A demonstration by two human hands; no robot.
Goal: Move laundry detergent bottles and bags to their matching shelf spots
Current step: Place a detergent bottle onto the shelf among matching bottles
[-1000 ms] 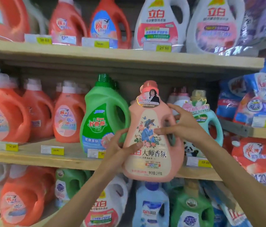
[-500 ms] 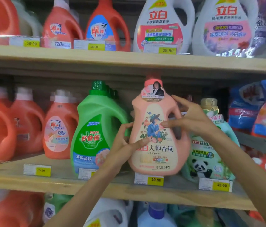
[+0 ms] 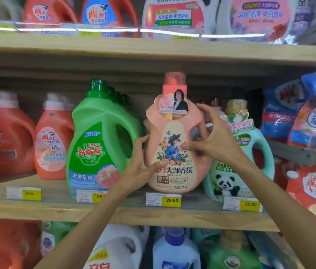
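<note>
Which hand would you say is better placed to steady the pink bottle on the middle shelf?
Probably the left hand: it grips the pink bottle low, near its base; the right hand pinches higher, fingers spread.

Pink bottle [image 3: 172, 123] upright on shelf [image 3: 56, 212] between green bottle [image 3: 95, 144], teal bottle [image 3: 229, 181]; left hand [image 3: 139, 167], right hand [image 3: 217, 140] grip its sides.

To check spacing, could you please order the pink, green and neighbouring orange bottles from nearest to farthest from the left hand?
1. Pink bottle, held by the left hand.
2. Green bottle, just left of the hand.
3. Orange bottle, farther left.
</note>
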